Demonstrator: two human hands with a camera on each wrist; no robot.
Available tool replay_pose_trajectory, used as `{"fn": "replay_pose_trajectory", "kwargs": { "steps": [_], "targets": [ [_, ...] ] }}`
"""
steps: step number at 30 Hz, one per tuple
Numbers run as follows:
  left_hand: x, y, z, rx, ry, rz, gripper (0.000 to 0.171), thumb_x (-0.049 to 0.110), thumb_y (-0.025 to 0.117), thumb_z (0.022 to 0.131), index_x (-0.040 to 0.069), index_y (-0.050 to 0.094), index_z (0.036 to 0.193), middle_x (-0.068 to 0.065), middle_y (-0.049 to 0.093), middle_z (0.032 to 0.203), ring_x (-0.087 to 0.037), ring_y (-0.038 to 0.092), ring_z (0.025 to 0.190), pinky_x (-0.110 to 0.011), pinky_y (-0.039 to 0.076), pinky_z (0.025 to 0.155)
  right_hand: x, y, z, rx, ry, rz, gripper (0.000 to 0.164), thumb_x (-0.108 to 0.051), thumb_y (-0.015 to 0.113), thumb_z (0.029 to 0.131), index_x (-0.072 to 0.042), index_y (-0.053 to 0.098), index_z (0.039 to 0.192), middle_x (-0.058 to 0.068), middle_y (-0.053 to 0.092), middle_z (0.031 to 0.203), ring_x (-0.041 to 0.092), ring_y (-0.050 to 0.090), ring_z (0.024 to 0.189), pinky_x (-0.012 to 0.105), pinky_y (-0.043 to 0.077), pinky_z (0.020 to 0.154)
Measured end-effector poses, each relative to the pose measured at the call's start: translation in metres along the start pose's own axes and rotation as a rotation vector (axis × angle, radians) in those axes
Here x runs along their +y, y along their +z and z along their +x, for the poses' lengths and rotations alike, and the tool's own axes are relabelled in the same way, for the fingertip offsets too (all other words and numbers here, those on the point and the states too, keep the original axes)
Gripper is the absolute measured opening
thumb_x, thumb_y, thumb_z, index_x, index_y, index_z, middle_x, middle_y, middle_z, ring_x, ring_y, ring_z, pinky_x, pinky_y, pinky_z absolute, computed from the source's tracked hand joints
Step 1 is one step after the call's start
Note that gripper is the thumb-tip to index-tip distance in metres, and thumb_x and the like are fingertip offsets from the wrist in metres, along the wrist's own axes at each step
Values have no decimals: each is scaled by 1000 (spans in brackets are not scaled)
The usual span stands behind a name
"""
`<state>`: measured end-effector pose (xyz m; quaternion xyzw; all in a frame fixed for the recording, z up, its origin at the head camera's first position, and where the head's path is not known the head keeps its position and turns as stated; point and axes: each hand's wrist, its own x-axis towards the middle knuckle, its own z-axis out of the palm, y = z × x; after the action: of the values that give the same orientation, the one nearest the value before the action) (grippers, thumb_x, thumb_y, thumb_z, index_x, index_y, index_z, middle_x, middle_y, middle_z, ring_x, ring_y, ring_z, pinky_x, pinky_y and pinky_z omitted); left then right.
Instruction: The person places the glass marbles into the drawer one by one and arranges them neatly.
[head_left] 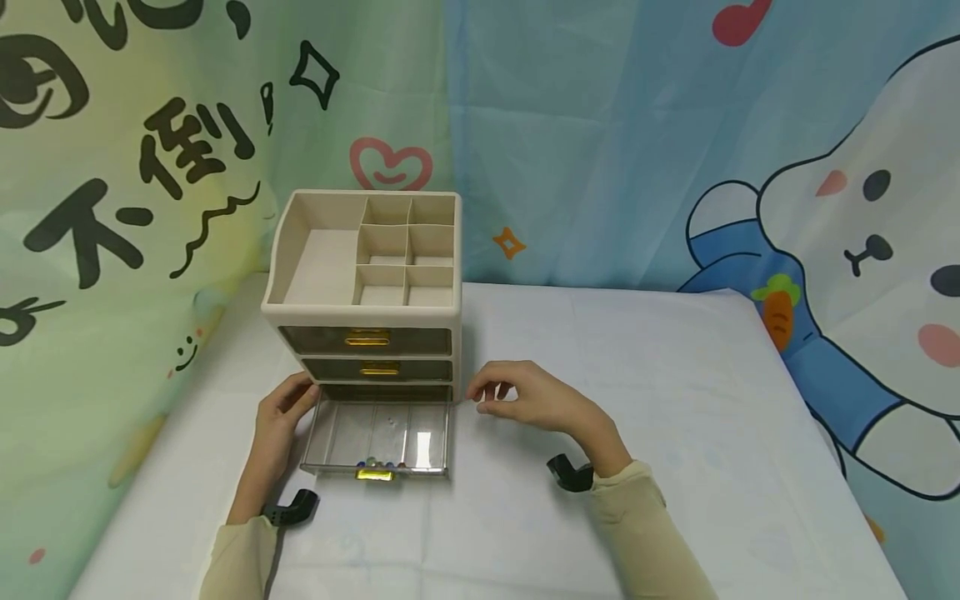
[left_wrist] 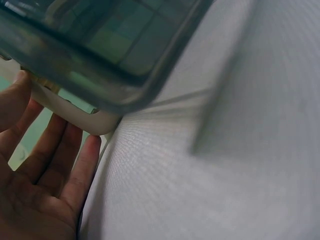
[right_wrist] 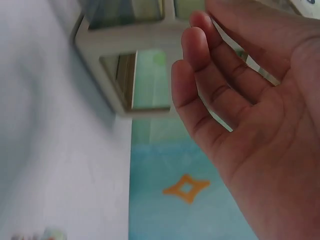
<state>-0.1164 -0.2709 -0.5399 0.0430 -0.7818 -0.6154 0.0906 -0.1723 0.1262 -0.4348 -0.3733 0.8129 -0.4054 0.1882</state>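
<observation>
A cream desktop organizer stands on the white cloth, with open compartments above and smoky clear drawers below. Its bottom drawer is pulled out, and several small coloured beads lie along the front by the gold handle. My left hand rests at the organizer's lower left corner. In the left wrist view, that hand's extended fingers touch the cream edge beside the drawer. Just off the lower right side is my right hand, fingers loosely bent and holding nothing.
Two upper drawers with gold handles are closed. A printed curtain hangs behind the table and at the left. White cloth covers the tabletop around the organizer. Black wrist bands sit at both cuffs.
</observation>
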Motion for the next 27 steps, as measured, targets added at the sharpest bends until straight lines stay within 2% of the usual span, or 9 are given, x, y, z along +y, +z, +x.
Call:
{"fn": "replay_pose_trajectory", "kwargs": {
  "steps": [7,12,13,15,19,27],
  "targets": [
    [-1,0,0,3,-10,11,32,19,62,106,2,65,133,24,69,114,2,66,107,-11,52,91,19,-14,-20,62,74,-3,17,-15,74,98,-24,73,112,-6,73,108,12,63,96,29,53,90],
    [0,0,-1,1,-12,8,32,19,63,106,4,65,133,23,69,114,2,66,107,-12,52,92,33,-23,-36,108,158,39,15,-18,73,99,-23,73,113,0,71,108,20,62,96,34,59,72],
    [0,0,-1,1,-12,7,32,19,63,105,4,65,133,23,69,115,2,66,107,-11,52,92,36,-24,-40,114,169,41,15,-19,73,99,-23,73,114,1,71,108,21,62,95,34,59,72],
    [0,0,-1,1,-12,-1,31,18,63,105,3,65,133,23,70,114,2,66,107,-11,52,91,42,-27,-46,125,179,36,15,-18,72,99,-21,73,114,1,71,108,20,62,95,35,59,75],
    [-1,0,-1,2,-10,-9,32,17,63,105,1,65,133,23,70,114,2,66,107,-12,52,91,55,-32,-56,152,188,-16,15,-18,72,100,-19,73,115,-1,72,106,15,64,96,32,53,92],
    [-2,0,0,0,1,3,33,19,63,106,0,65,133,24,69,113,1,66,107,-11,52,91,75,-39,-73,213,229,-57,17,-14,71,100,-11,73,117,0,72,106,15,61,96,31,53,92]
  ]
}}
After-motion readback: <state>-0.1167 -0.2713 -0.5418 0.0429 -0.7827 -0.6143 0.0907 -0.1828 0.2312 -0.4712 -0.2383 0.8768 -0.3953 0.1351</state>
